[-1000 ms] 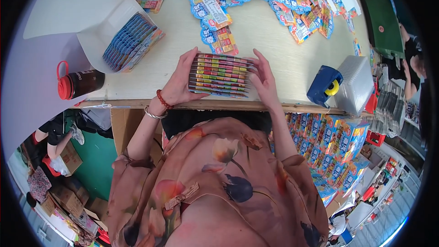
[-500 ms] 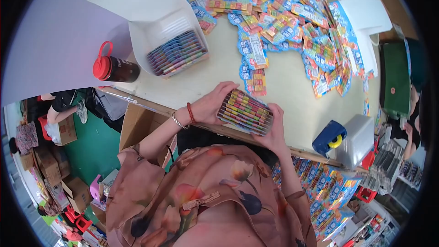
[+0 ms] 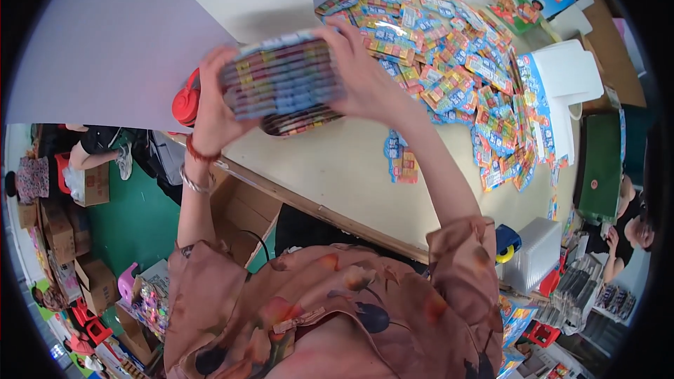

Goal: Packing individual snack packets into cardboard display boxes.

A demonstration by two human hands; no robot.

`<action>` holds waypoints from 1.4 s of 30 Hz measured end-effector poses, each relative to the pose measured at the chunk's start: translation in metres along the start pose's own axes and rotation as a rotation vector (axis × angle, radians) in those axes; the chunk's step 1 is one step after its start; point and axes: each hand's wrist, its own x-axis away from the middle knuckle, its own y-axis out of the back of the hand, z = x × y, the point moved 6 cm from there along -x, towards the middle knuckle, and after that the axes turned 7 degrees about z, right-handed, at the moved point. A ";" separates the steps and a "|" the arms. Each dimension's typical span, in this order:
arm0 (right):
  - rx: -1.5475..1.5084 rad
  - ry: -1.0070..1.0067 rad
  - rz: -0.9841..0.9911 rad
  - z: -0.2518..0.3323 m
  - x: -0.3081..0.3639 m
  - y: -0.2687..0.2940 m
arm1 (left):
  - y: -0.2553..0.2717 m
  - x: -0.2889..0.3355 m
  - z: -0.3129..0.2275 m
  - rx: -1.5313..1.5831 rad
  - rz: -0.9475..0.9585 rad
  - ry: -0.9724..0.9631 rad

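Between my two hands is a stack of colourful flat packs [image 3: 284, 77], raised over the far left of the table and slightly blurred. My left hand [image 3: 216, 102] grips its left end, and my right hand [image 3: 365, 74] clasps the right end. Under the stack shows the lower edge of more such packs [image 3: 302, 123], which earlier lay in a white box. Of that box I mainly see the raised white lid [image 3: 249, 0]; the stack and my hands hide its body.
A pile of colourful blue-edged packs [image 3: 442, 63] covers the far side of the table [image 3: 316, 175]. One pack [image 3: 401, 158] lies nearer. The bottle's red lid [image 3: 185, 105] shows beside my left hand. Clear plastic trays [image 3: 537, 256] stand at the right; an open carton [image 3: 242, 214] sits below the edge.
Both hands have lifted the stack from the near table edge and carried it forward and left over the white box. The stack is turned, and my view has shifted.
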 end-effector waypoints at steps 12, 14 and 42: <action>0.165 -0.135 0.194 -0.091 -0.027 -0.046 | -0.034 -0.036 0.067 -0.312 0.064 0.195; 0.343 -0.164 0.277 -0.084 -0.032 -0.051 | -0.036 -0.035 0.074 -0.334 0.050 0.234; 0.558 -0.009 0.268 -0.058 -0.030 -0.084 | -0.056 -0.027 0.094 -0.928 0.274 0.559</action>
